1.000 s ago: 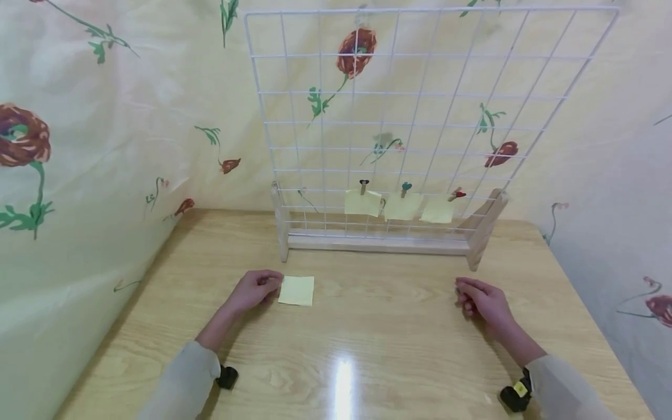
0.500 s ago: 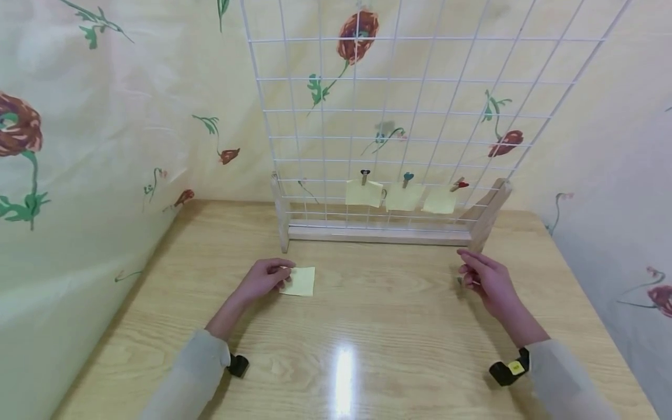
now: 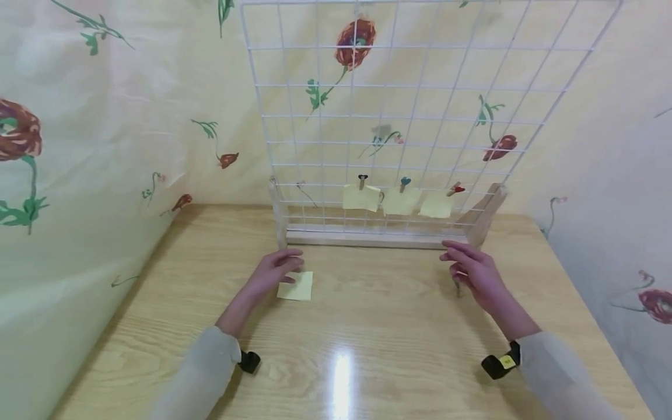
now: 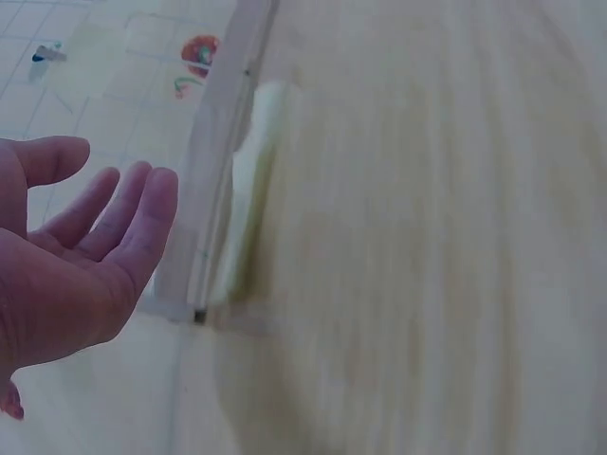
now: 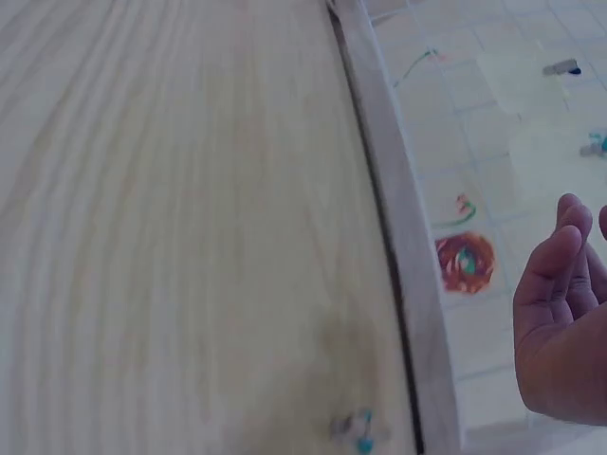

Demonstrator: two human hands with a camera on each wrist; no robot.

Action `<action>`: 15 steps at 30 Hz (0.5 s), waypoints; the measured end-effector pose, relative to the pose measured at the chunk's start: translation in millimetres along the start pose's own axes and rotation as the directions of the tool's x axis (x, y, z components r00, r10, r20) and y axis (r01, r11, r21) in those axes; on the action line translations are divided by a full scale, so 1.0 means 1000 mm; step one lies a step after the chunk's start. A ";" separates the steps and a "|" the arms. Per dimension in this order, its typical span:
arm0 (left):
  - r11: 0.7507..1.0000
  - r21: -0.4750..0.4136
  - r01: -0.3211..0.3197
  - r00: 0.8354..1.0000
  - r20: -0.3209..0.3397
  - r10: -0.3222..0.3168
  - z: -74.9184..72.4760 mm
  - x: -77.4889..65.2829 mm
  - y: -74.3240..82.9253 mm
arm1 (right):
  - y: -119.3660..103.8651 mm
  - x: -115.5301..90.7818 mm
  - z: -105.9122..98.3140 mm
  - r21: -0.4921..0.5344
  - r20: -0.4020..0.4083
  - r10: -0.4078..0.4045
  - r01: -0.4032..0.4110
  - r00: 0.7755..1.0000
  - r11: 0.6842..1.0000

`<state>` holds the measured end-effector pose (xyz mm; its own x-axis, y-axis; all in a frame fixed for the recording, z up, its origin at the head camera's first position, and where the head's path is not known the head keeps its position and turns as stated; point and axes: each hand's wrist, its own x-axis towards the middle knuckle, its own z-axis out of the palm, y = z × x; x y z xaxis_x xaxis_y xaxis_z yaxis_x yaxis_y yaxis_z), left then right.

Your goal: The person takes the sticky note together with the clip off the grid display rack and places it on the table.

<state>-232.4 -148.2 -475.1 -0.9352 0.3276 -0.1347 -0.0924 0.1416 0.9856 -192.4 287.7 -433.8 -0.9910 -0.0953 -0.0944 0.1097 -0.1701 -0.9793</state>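
- Cream fabric printed with red poppies and green stems [image 3: 157, 81] lines the walls around a pale wood-grain table [image 3: 383, 326], which carries everything here.
- Left hand [image 3: 270, 272], sleeve pale and a black camera [image 3: 249, 361] at the wrist: fingers loosely bent and parted from the thumb, grasping nothing. Its fingertips overlap the loose note from the head camera, but the left wrist view shows them apart from it.
- Loose square note of pale yellow paper [image 3: 300, 287]: flat on the table in front of the stand, seemingly left there for being within the left hand's easy reach.
- Large white wire grid [image 3: 413, 119]: upright, seated in a whitish wooden stand [image 3: 367, 238] whose broad feet presumably keep it from tipping.
- Three pale yellow paper notes [image 3: 401, 202] in a row low on the grid, each hung by a small wooden peg, as paper would not stay on bare wire: a black-topped peg [image 3: 362, 181], a teal heart peg [image 3: 404, 184], then a red heart peg [image 3: 455, 189], which sits slanted at its note's upper corner.
- Small blurred peg-like piece with a teal part [image 5: 358, 431]: on the table just below the right hand, probably kept handy there.
- Right hand [image 3: 476, 275]: fingers relaxed and slightly curved, nothing visible in them, raised in front of the stand's right end; the right wrist view shows it apart from the peg-like piece.
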 end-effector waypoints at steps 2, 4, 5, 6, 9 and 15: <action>1.000 -0.013 -0.014 1.000 0.008 0.014 0.006 0.004 0.004 | -0.003 0.003 0.007 -0.012 0.020 -0.016 0.016 1.000 1.000; 0.999 -0.028 -0.022 1.000 0.009 0.022 0.012 0.007 0.008 | -0.006 0.007 0.014 -0.034 0.038 -0.028 0.029 0.999 0.999; 0.999 -0.036 -0.024 1.000 0.007 0.025 0.015 0.009 0.010 | -0.007 0.009 0.017 -0.046 0.046 -0.037 0.039 0.998 0.998; 0.999 -0.045 -0.027 1.000 0.003 0.028 0.018 0.011 0.013 | -0.009 0.010 0.020 -0.058 0.056 -0.044 0.047 0.997 0.997; 0.996 -0.081 -0.040 0.999 -0.013 0.039 0.028 0.017 0.020 | -0.014 0.016 0.031 -0.092 0.074 -0.062 0.068 0.995 0.993; 0.988 -0.143 -0.057 0.998 -0.025 0.054 0.047 0.032 0.029 | -0.023 0.026 0.050 -0.151 0.092 -0.080 0.094 0.993 0.984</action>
<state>-248.9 -89.8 -455.6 -0.9471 0.3111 -0.0790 -0.0872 -0.0125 0.9961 -217.0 240.4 -404.9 -0.9853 -0.1708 0.0013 0.0035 -0.0280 -0.9996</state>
